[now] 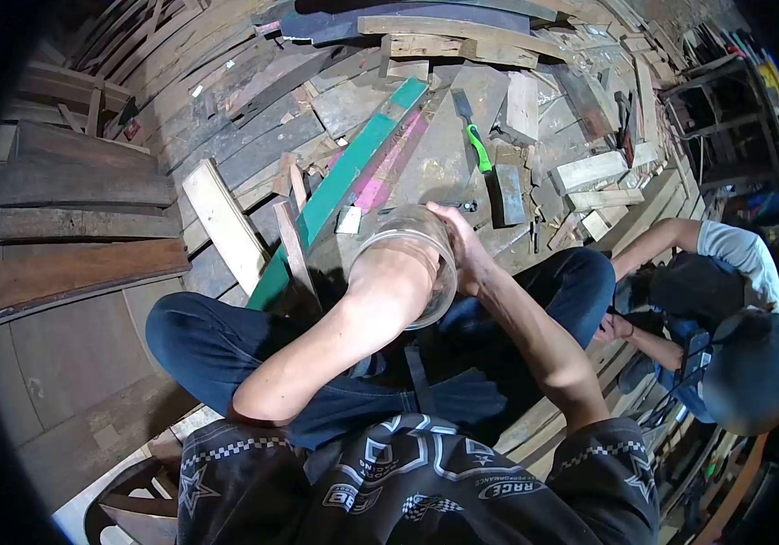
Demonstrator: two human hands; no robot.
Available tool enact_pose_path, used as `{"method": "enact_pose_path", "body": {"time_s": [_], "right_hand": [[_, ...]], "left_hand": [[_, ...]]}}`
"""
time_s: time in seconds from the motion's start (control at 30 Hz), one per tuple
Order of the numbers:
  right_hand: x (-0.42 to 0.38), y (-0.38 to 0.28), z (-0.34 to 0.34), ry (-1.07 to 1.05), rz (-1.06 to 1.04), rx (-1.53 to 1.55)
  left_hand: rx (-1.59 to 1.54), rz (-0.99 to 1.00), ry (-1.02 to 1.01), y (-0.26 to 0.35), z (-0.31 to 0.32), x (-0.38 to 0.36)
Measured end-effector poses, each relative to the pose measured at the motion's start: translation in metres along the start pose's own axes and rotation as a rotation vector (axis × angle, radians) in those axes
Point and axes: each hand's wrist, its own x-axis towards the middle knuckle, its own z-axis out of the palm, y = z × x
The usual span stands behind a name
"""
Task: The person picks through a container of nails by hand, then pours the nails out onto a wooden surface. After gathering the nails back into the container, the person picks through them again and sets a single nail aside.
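A clear plastic jar [446, 289] lies tilted over my lap, its wide mouth towards me. My left hand [415, 243] reaches deep into it, the forearm filling much of the mouth; its fingers are blurred behind the plastic, and whatever they hold is hidden. Around the jar's right side, near its far end, my right hand [464, 250] is closed on the wall. Beyond the jar, on the floor, rest a chisel with a green handle [478, 150] and a dark block [507, 195]. A long green board [346, 179] slants past my left knee.
Wood offcuts and shavings cover the plank floor. A pale board [224, 222] lies at left, and several wood blocks [589, 171] lie at right. Stacked beams [448, 38] stand at the far side. Another person [716, 272] sits close by on the right.
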Motion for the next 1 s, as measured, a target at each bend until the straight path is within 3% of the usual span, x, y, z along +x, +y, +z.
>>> {"method": "enact_pose_path", "body": {"time_s": [0.07,0.17,0.27,0.37,0.47,0.53,0.6,0.67,0.77,0.97,1.0], "right_hand": [[0.004,0.002,-0.003,-0.007,-0.002,0.009],[0.007,0.003,-0.004,-0.023,-0.01,0.024],[0.002,0.001,0.0,-0.02,-0.003,0.026],[0.001,0.0,0.0,-0.003,0.014,0.016],[-0.002,-0.002,0.006,0.02,-0.036,-0.032],[-0.003,-0.003,0.003,0.021,-0.03,-0.034],[-0.004,-0.003,0.002,0.005,-0.026,-0.021],[-0.006,-0.004,0.004,-0.005,-0.033,-0.019],[-0.009,-0.007,0.008,0.031,-0.004,-0.037],[-0.008,-0.006,0.007,0.075,0.011,-0.029],[-0.007,-0.007,0.007,0.077,0.003,-0.023]], "left_hand": [[-0.025,-0.074,-0.093,0.002,-0.004,0.007],[0.046,0.037,0.16,-0.001,0.004,-0.003],[-0.088,0.125,0.168,-0.015,0.013,0.002],[-0.121,0.091,0.036,-0.004,-0.014,-0.006],[-0.107,0.163,0.11,-0.007,-0.011,-0.009],[-0.305,0.067,0.033,-0.01,-0.004,0.001],[-0.305,0.066,0.065,-0.013,0.0,0.002],[-0.102,0.161,0.204,-0.015,0.001,-0.003],[0.012,0.098,0.211,-0.002,-0.009,-0.005],[-0.097,-0.014,0.065,0.004,-0.016,0.002],[-0.041,0.044,0.124,0.006,-0.019,0.002]]}}
